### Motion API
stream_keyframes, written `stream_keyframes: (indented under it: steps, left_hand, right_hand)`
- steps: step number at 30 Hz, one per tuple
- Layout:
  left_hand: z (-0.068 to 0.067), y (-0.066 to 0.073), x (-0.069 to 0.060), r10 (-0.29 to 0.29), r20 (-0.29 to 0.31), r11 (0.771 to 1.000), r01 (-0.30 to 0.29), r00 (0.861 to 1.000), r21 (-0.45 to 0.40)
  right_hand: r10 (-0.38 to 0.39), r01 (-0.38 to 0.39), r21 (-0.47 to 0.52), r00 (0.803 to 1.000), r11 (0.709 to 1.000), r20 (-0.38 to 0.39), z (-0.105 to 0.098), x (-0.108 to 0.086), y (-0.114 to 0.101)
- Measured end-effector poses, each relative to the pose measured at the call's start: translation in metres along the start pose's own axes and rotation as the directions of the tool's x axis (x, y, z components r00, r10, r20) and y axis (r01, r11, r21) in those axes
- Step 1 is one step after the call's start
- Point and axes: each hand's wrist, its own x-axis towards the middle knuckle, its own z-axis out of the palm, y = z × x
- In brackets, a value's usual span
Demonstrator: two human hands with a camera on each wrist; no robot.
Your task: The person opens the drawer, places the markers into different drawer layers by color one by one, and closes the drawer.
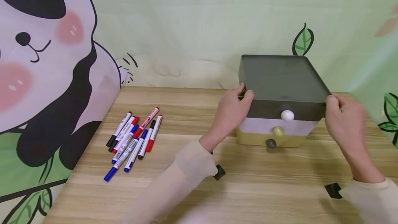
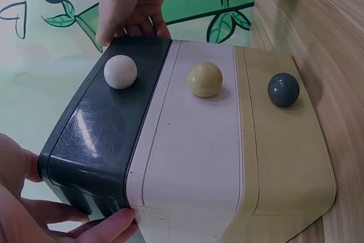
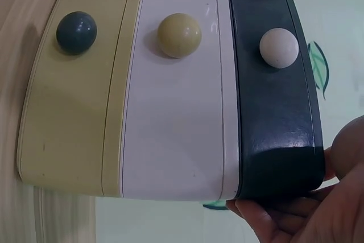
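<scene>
A small three-tier drawer box (image 1: 289, 108) stands on the table, with a dark grey top tier, a pinkish-white middle one and a yellow bottom one. White (image 1: 287, 115), yellow (image 1: 278, 131) and dark grey (image 1: 271, 143) round knobs sit on its front. My left hand (image 1: 231, 110) grips the left side of the dark top tier, its thumb near the upper edge. On the opposite side, my right hand (image 1: 346, 122) holds the same tier. The right wrist view has the right-hand fingers (image 3: 287, 214) curled against the dark side. All three drawer fronts look closed.
Several red, blue and black markers (image 1: 133, 141) lie in a loose pile left of the box on the wooden table (image 1: 186, 120). Two black pieces (image 1: 219, 172) are by the sleeves. Behind stands a printed panda backdrop (image 1: 186, 27).
</scene>
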Motion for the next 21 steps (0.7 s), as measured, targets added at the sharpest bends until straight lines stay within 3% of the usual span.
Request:
stream_keyframes:
  steps: [9, 21]
  left_hand:
    - [-0.02, -0.009, -0.007, -0.051, -0.032, 0.998, 0.052, 0.998, 0.024]
    - [-0.049, -0.019, -0.013, -0.092, -0.049, 0.996, 0.092, 0.995, 0.014]
  right_hand:
    - [-0.023, 0.022, 0.008, 1.0, 1.0, 0.018, 0.014, -0.009, -0.014]
    - [-0.106, 0.106, -0.003, 0.994, 0.994, -0.004, 0.033, -0.02, -0.033]
